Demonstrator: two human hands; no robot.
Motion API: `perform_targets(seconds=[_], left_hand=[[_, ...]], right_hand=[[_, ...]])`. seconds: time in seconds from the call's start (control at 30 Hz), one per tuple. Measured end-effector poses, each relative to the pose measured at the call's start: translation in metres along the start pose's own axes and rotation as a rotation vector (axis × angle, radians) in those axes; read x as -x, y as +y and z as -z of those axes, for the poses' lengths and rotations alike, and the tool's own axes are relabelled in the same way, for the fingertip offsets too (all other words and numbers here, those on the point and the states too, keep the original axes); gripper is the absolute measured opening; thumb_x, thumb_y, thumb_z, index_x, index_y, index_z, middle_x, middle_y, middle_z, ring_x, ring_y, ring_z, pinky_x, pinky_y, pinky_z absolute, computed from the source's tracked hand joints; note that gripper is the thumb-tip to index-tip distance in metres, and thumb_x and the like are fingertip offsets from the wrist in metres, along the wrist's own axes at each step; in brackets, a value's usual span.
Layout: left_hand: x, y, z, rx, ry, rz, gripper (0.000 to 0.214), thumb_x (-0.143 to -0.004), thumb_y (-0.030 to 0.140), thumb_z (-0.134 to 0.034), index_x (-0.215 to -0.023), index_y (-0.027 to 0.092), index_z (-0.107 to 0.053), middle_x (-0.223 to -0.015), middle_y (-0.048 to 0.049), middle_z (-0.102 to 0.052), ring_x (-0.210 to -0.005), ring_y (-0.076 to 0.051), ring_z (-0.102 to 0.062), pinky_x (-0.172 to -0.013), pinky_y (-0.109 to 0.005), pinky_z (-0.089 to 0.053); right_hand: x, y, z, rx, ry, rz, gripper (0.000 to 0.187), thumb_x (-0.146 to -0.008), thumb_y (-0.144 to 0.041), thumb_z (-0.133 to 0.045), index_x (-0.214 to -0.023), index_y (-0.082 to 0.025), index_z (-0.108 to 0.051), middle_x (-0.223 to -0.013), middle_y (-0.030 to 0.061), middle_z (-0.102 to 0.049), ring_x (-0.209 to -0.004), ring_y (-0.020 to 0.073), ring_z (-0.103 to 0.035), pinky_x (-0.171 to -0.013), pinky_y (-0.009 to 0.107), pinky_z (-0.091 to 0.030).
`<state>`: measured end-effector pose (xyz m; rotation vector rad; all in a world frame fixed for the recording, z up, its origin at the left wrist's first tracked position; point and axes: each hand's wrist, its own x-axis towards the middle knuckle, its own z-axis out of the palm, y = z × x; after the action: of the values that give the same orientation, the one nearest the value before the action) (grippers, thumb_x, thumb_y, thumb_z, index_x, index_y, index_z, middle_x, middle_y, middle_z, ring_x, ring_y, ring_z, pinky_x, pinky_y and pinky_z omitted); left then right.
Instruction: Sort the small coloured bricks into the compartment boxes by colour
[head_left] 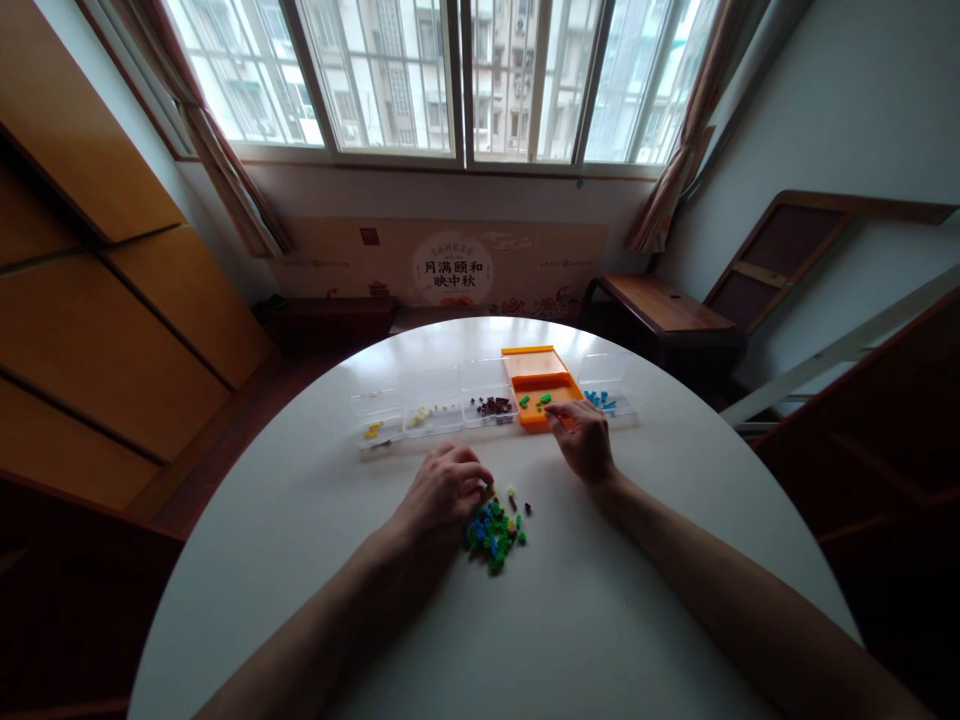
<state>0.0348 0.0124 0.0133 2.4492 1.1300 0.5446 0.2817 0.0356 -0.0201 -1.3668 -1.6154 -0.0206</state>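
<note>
- Left hand [442, 492] — palm down, knuckles up, fingers curled in loosely. The fingertips meet the upper-left edge of the pile of small bricks [495, 527]. They are hidden under the hand, so I cannot tell whether a piece is pinched between them.
- Right hand [586, 442] — palm down, half closed, fingers bent forward. The fingertips are at the near edge of the orange box [541, 383]. I cannot tell whether they hold anything, as any piece there is too small to see.
- Pile of small bricks — one loose heap on the table [600, 620], between the two forearms and nearer the left hand. The pieces are hard, blocky plastic, mostly green and blue, with a few yellow and dark ones strayed to its far edge. They are too many and too small to count.
- Orange box — one, opaque plastic, rectangular and shallow, with its lid hinged back away from the person. Several green pieces [534, 401] lie inside.
- Clear boxes [433, 406] — four, transparent plastic, rectangular, in one row with the orange box, three to its left and one to its right. From the left they hold yellow, pale, dark brown and blue pieces.
- Table — one, round, with a smooth matt white top.
</note>
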Motion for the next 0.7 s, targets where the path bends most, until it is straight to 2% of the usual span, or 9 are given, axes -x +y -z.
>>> perform_targets(seconds=[0.23, 0.37, 0.5, 0.7], left_hand=[[0.000, 0.001, 0.001, -0.018, -0.016, -0.025, 0.014, -0.079, 0.014, -0.062, -0.077, 0.023, -0.072, -0.090, -0.0021, -0.066, -0.090, -0.019, -0.055, -0.084, -0.034, -0.037], [-0.001, -0.003, -0.001, -0.005, 0.000, -0.028, 0.010, -0.081, 0.017, -0.062, -0.077, 0.021, -0.069, -0.088, -0.0031, -0.066, -0.089, -0.020, -0.055, -0.084, -0.034, -0.038], [-0.004, -0.007, 0.000, 0.090, 0.039, -0.011, 0.009, -0.082, 0.022, -0.061, -0.076, 0.019, -0.068, -0.085, -0.0039, -0.066, -0.087, -0.019, -0.056, -0.083, -0.033, -0.041], [-0.005, -0.001, 0.005, 0.334, 0.119, 0.050, 0.021, -0.085, 0.034, -0.057, -0.076, 0.017, -0.066, -0.079, -0.0031, -0.064, -0.077, -0.016, -0.056, -0.071, -0.027, -0.044]], right_hand=[[0.001, -0.006, 0.001, 0.001, 0.015, 0.031, 0.013, -0.085, -0.023, -0.059, -0.082, -0.019, -0.071, -0.082, 0.0041, -0.072, -0.079, 0.0216, -0.062, -0.080, 0.036, -0.043], [0.004, -0.016, 0.002, -0.015, 0.003, 0.094, 0.012, -0.085, -0.022, -0.060, -0.080, -0.019, -0.070, -0.079, 0.0036, -0.071, -0.077, 0.0206, -0.061, -0.078, 0.035, -0.043], [0.011, -0.032, 0.002, -0.063, -0.070, 0.245, 0.011, -0.087, -0.021, -0.059, -0.080, -0.020, -0.068, -0.076, 0.0029, -0.070, -0.076, 0.0195, -0.059, -0.076, 0.034, -0.042], [0.022, -0.053, 0.002, -0.146, -0.200, 0.541, 0.004, -0.085, -0.025, -0.065, -0.086, -0.021, -0.066, -0.079, 0.0014, -0.070, -0.075, 0.0164, -0.056, -0.075, 0.032, -0.040]])
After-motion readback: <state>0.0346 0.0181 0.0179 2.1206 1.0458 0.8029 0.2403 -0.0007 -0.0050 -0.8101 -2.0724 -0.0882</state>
